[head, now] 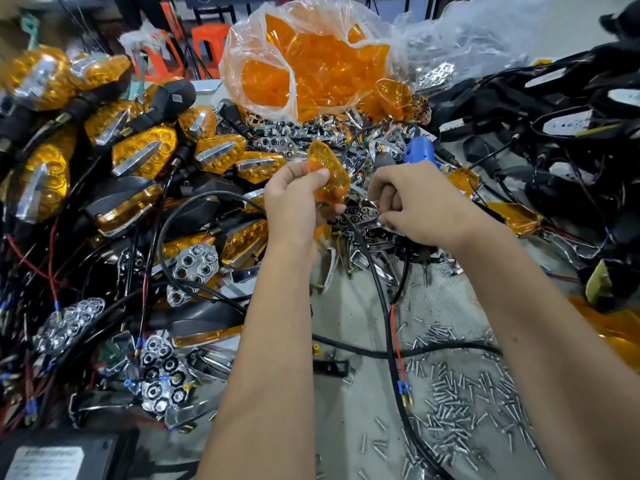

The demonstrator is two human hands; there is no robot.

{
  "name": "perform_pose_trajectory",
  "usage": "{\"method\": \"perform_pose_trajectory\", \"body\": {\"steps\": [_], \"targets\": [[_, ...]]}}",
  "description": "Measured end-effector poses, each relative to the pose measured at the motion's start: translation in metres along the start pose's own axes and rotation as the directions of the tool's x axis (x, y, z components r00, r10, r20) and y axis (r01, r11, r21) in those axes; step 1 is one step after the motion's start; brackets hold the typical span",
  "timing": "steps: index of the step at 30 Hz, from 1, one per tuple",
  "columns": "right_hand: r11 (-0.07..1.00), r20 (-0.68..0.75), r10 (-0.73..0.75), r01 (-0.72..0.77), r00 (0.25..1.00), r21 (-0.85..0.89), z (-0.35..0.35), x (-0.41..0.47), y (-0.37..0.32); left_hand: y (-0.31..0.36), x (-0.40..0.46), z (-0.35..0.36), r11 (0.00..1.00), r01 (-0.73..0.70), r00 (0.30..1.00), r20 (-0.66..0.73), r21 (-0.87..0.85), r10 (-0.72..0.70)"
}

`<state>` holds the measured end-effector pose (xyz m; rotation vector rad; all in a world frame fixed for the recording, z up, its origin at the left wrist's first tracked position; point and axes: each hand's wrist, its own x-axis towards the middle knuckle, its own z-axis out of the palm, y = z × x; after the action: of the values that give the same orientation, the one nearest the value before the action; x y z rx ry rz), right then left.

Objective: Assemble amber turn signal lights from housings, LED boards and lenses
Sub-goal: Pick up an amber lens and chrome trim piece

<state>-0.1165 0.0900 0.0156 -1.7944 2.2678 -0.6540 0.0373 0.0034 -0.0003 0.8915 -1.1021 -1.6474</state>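
An amber lens (pixel 328 174) is pinched in the left hand (pixel 294 206) above mid-bench (pixel 349 306). Just right, a chrome reflector (pixel 362 213) is held in the right hand's (pixel 415 209) curled grip.

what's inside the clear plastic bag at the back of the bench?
The clear plastic bag is packed with loose amber lenses, visible through the film and its open mouth. Anything beneath the top layers, and the bag's bottom, is hidden by the lenses and the chrome parts piled in front.

Left hand (pixel 294 199) pinches (thumb uppermost), right hand (pixel 412 209) curled, 2 forearms extended.
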Motion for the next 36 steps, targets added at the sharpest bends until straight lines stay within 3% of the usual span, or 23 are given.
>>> {"method": "perform_pose_trajectory", "body": {"steps": [7,11,17,24,32,36], "targets": [[0.998,-0.008,-0.047,0.047,0.999,-0.049,0.010,-0.001,-0.003,0.002,-0.003,0.001,0.998,-0.061,0.998,-0.029,-0.015,0.060],[0.996,-0.046,-0.036,0.040,0.998,0.084,0.007,-0.002,0.003,0.003,-0.004,0.001,0.998,-0.057,0.998,-0.015,-0.021,0.056],[0.980,-0.247,0.062,-0.011,0.967,0.200,-0.003,0.000,0.010,0.003,-0.007,0.002,0.997,-0.066,0.998,0.021,0.033,0.066],[0.890,-0.211,0.104,0.004,0.972,0.456,-0.007,-0.006,0.011,0.001,-0.007,0.003,0.993,-0.085,0.996,0.031,0.081,0.083],[0.927,-0.240,0.104,-0.007,0.965,0.375,-0.003,-0.004,0.011,0.002,-0.009,0.000,0.996,-0.062,0.998,0.013,0.064,0.061],[0.839,-0.260,0.118,0.043,0.958,0.542,-0.003,-0.004,0.005,0.000,-0.008,0.000,0.998,-0.051,0.998,0.038,0.046,0.049]]}}
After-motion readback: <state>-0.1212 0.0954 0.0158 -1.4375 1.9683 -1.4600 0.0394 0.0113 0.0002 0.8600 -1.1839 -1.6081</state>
